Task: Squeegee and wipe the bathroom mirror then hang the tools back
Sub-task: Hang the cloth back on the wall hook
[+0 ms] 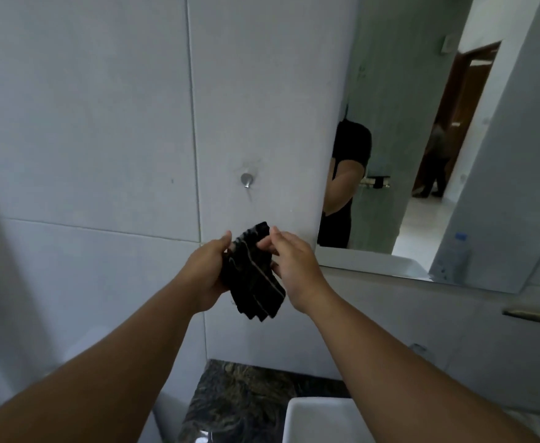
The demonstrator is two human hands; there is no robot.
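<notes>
Below the hook (246,180), a folded black cloth (254,276) hangs between both hands. Left hand (206,270) has its grip wrapped around the cloth's left side; right hand (294,266) pinches its upper edge. Mirror (422,139) is right of the hook; sink (318,420) and dark stone surface (240,401) are lower down.

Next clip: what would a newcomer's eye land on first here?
Probably the black cloth, held at centre frame between the left hand and the right hand in front of the pale tiled wall. Next, the bare metal wall hook just above it, and the mirror at right.
</notes>
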